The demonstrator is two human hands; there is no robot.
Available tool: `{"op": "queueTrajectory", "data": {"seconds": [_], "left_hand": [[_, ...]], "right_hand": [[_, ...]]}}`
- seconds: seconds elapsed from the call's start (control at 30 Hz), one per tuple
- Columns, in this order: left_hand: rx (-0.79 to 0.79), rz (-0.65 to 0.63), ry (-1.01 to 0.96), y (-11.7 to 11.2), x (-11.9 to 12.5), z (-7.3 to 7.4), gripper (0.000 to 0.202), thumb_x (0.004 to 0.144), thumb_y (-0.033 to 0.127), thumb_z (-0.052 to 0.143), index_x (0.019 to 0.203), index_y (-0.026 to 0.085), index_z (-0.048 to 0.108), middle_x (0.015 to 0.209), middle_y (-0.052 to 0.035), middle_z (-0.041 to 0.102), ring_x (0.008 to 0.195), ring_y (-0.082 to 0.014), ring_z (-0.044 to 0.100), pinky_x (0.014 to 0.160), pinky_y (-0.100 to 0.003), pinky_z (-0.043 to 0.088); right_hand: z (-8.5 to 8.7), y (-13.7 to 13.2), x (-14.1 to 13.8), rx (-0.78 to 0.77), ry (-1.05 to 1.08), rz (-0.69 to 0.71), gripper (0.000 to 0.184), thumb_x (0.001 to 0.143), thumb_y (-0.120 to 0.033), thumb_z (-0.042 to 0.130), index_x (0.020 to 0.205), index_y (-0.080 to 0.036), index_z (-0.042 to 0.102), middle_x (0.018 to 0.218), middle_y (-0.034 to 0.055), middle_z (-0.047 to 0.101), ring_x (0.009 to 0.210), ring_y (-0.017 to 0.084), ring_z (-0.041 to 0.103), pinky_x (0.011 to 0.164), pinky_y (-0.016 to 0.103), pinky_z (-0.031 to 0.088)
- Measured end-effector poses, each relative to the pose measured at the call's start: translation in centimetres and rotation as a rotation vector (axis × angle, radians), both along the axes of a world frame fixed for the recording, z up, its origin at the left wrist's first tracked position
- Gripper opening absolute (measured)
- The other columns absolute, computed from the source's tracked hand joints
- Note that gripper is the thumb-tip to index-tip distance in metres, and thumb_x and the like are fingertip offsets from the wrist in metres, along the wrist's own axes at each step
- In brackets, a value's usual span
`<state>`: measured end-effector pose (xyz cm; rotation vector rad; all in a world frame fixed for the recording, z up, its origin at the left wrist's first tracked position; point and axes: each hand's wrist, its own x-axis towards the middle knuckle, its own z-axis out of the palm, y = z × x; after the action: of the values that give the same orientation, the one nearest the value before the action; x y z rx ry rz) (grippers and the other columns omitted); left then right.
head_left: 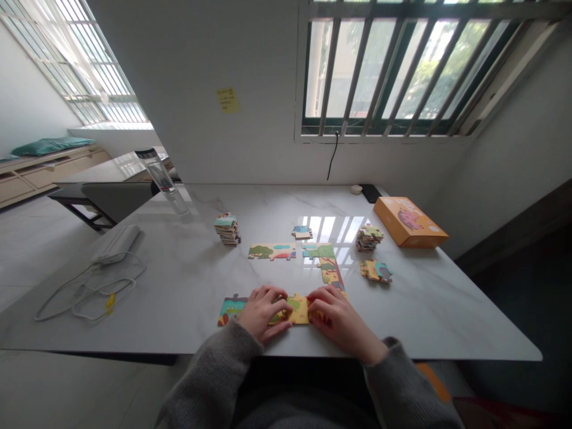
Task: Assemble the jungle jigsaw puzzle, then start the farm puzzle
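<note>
My left hand (261,313) and my right hand (339,322) rest curled on a row of joined cardboard jigsaw pieces (298,311) near the front edge of the white marble table (429,310). The fingertips of both hands nearly meet over the yellow part of the row. Part of the row is hidden under my palms. A colourful end piece (232,310) shows past my left hand. Farther off lie an assembled strip of pieces (271,251), an L-shaped group (326,262), two stacks of loose pieces (227,229) (369,238), and a small cluster (376,271).
An orange puzzle box (409,222) lies at the right back. A clear water bottle (161,179) stands at the back left. A white power adapter (116,244) with a coiled cable (89,298) lies on the left. A dark phone (370,192) sits by the wall.
</note>
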<state>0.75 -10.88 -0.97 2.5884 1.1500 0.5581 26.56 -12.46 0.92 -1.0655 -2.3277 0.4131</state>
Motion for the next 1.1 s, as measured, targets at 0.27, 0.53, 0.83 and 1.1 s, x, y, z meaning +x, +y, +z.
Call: {"op": "queueTrajectory", "data": {"seconds": [0.27, 0.53, 0.83, 1.1], "left_hand": [[0.016, 0.017, -0.003, -0.1, 0.2, -0.1, 0.019, 0.088, 0.038, 0.065, 0.105, 0.027, 0.067, 0.121, -0.0058, 0.06, 0.113, -0.0273, 0.05, 0.096, -0.043, 0.04], [-0.035, 0.035, -0.026, -0.2, 0.4, 0.2, 0.027, 0.083, 0.033, 0.068, 0.108, 0.025, 0.064, 0.121, -0.007, 0.058, 0.113, -0.0281, 0.05, 0.097, -0.044, 0.04], [-0.067, 0.048, -0.035, -0.4, 1.0, 0.7, 0.027, 0.081, 0.03, 0.068, 0.106, 0.023, 0.063, 0.119, -0.0075, 0.059, 0.113, -0.0284, 0.05, 0.098, -0.045, 0.04], [-0.055, 0.037, -0.06, -0.5, 0.8, 0.7, 0.02, 0.081, 0.027, 0.066, 0.101, 0.023, 0.062, 0.123, -0.0072, 0.058, 0.116, -0.0286, 0.049, 0.099, -0.046, 0.038]], "right_hand": [[0.1, -0.1, 0.1, 0.028, 0.004, 0.037, 0.008, 0.092, -0.017, 0.061, 0.093, -0.024, 0.065, 0.105, 0.0039, 0.07, 0.106, 0.022, 0.057, 0.098, 0.042, 0.045], [0.0, -0.1, 0.0, 0.017, -0.032, 0.029, 0.011, 0.089, -0.02, 0.065, 0.099, -0.025, 0.067, 0.109, 0.0047, 0.067, 0.106, 0.023, 0.056, 0.098, 0.042, 0.045], [-0.2, -0.1, 0.0, 0.018, -0.043, 0.038, 0.012, 0.089, -0.021, 0.065, 0.1, -0.026, 0.067, 0.11, 0.0043, 0.068, 0.107, 0.022, 0.055, 0.1, 0.042, 0.045], [0.3, -0.2, -0.1, 0.031, -0.05, 0.044, 0.01, 0.09, -0.019, 0.064, 0.097, -0.025, 0.066, 0.108, 0.0043, 0.068, 0.105, 0.022, 0.055, 0.098, 0.041, 0.045]]}}
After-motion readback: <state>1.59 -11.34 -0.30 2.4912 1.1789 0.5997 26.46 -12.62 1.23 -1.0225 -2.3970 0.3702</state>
